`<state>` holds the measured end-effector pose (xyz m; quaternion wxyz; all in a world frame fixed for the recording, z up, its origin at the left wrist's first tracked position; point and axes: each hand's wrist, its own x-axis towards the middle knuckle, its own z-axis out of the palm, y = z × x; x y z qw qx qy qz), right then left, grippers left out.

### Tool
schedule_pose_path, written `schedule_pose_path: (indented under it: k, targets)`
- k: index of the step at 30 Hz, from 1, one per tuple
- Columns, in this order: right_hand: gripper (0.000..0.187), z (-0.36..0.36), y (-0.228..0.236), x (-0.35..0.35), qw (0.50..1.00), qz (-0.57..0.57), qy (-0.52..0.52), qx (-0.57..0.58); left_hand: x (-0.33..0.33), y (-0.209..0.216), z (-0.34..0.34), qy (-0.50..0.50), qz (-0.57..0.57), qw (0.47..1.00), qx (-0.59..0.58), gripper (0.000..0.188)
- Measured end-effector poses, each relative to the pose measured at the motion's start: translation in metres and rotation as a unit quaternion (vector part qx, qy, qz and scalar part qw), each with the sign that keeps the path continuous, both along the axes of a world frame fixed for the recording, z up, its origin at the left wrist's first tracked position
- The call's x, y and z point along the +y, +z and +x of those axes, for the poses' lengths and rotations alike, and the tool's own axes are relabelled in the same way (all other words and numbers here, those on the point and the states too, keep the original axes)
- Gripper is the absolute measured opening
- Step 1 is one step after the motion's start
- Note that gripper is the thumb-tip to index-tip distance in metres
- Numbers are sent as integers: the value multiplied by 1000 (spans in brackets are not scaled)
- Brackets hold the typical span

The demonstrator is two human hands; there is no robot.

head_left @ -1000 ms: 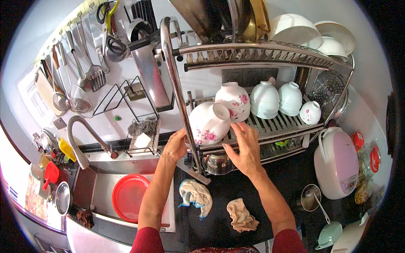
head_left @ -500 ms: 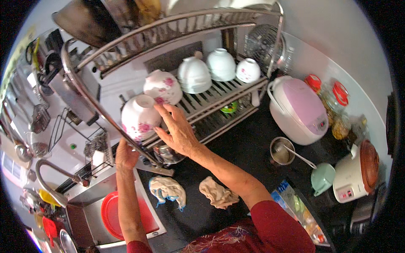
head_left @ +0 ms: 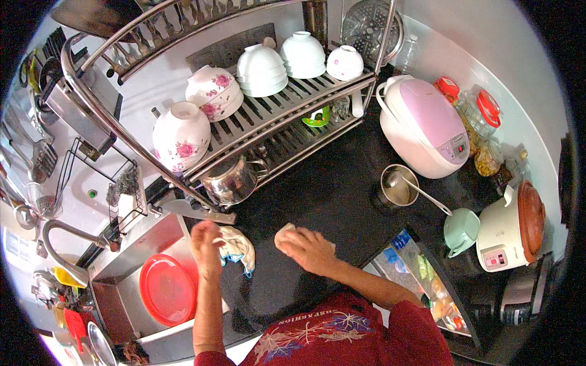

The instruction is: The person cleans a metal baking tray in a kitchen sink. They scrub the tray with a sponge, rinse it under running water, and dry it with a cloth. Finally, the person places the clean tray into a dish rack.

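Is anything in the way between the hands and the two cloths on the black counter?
Nothing is. The right hand already lies on the beige cloth, and the left hand touches the white and blue cloth beside it.

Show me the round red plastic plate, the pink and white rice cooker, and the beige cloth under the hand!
round red plastic plate (head_left: 166,290), head view, on its flat middle.
pink and white rice cooker (head_left: 424,122), head view, on its pink lid.
beige cloth (head_left: 284,233), head view, on the corner showing beside the right hand (head_left: 308,250).

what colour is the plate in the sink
Red: the round plate lies in the sink, beside the left hand; head view.
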<state>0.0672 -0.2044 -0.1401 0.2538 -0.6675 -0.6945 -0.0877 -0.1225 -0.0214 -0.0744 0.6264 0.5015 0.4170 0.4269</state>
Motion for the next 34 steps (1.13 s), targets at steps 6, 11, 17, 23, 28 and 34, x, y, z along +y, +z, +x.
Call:
schedule_pose_path:
  k: [6, 11, 17, 23, 28, 34]
  targets:
    - [30, 103, -24, 35, 962, 70, -265, 2, -55, -33, -15, -47, 234, 931, 278, 17]
    - [33, 198, -26, 58, 881, 83, -462, 51, -84, -27, -31, -32, 392, 833, 388, 35]
    - [31, 191, -39, 96, 921, 159, -355, -3, -88, -33, -26, 11, 342, 830, 440, 64]
    - [21, 23, -4, 103, 955, 27, 61, 287, -58, -51, 10, 78, 369, 814, 441, 80]
    - [39, -9, -7, 39, 977, -16, 195, 87, -48, -73, 4, 35, 329, 766, 551, 75]
    - [28, 90, -9, 55, 990, 66, -109, 60, -49, -89, 4, 30, 357, 739, 570, 77]
